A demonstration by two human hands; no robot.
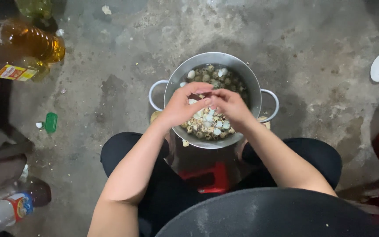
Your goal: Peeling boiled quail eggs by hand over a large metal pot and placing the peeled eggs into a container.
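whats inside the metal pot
The metal pot holds a heap of small speckled eggs with bits of shell. The left hand and right hand cover the middle, so the pot's bottom is hidden.

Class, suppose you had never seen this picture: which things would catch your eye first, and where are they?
A metal pot on the concrete floor, mid-frame, full of small speckled eggs and shells. Over it the left hand and right hand meet, fingertips pinched together on something small. At upper left lies a bottle of amber oil.
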